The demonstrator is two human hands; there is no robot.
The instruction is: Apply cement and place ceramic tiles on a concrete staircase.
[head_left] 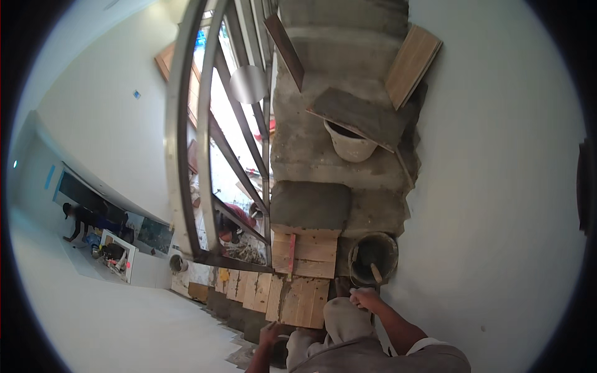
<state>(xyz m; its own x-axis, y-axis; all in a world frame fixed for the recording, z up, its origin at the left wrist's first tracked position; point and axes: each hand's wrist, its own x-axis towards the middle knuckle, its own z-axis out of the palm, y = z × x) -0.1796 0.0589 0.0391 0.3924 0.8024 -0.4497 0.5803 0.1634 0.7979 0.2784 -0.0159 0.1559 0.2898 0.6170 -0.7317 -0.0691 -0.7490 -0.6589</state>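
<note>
My right hand [365,298] is closed beside my bent knee, and whatever it may hold is hidden. Just ahead of it stands a dark bucket [393,261] of grey mortar with a tool's wooden handle [377,273] sticking up. My left hand [269,333] hangs low on the other side of my legs, by a dark round container [280,353]; its fingers are too small to read. In front of me, wood-look tiles [303,301] cover the steps. A narrow pink level [291,255] lies across the tile [317,253] one step up. Wet mortar [311,205] is spread just beyond it.
A metal railing [180,124] runs along the left. Up the bare concrete stairs, a mortar-coated board [360,115] rests over a white bucket [349,148]. Loose tiles [413,65] lean right, another plank [285,53] left. Co-workers [231,227] [93,224] are below. A white wall [497,186] rises right.
</note>
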